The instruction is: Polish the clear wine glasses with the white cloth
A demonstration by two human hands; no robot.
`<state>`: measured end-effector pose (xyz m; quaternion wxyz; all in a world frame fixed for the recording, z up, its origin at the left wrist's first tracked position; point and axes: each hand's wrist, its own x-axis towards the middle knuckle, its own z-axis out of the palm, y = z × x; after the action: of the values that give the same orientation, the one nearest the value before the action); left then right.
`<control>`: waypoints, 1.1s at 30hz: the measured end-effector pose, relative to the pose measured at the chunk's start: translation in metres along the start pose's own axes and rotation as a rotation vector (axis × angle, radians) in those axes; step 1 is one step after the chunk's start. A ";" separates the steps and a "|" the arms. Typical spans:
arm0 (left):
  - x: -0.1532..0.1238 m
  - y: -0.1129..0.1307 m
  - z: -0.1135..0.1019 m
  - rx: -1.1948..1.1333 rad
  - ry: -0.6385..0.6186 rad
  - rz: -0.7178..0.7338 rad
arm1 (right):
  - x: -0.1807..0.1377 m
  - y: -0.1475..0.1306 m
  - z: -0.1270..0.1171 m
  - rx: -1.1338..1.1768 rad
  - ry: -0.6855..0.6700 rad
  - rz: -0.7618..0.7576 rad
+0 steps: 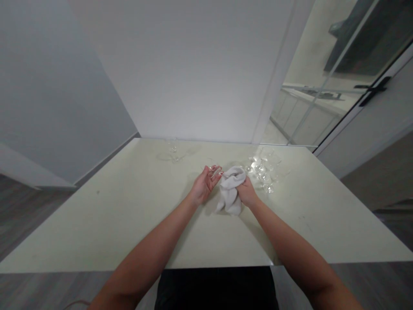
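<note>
My left hand (pixel 203 185) is palm up over the middle of the table, its fingers curled around a small see-through piece of glassware (pixel 211 168). The exact shape of that piece is mostly hidden by the fingers. Bunched in my right hand (pixel 247 192) is a white cloth (pixel 231 189), which hangs down in folds between both hands. One edge of the cloth comes close to the left fingertips; whether it touches the glassware I cannot tell. Just beyond my right hand several clear glassware pieces (pixel 263 172) stand crowded together, shining in the light.
Farther back on the left, more clear glassware (pixel 173 148) stands near the table's rear edge. The pale table (pixel 97 224) meets a white panel (pixel 193 73) behind. On the right are a glass partition (pixel 306 107) and a door with a black handle (pixel 374 90).
</note>
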<state>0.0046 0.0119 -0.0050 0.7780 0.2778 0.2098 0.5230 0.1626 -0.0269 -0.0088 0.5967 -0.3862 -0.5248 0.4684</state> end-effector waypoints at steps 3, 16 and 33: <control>0.001 0.000 0.000 -0.028 0.013 -0.018 | 0.001 -0.002 0.000 0.022 0.041 -0.004; -0.001 0.000 0.002 -0.035 -0.030 0.003 | 0.004 0.011 -0.003 0.029 0.191 0.040; -0.020 0.018 0.012 0.943 0.092 0.669 | 0.012 0.012 -0.012 0.131 0.159 0.123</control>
<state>-0.0075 -0.0037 0.0165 0.3526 0.6224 0.3545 0.6022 0.1723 -0.0122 -0.0188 0.6306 -0.4137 -0.4195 0.5051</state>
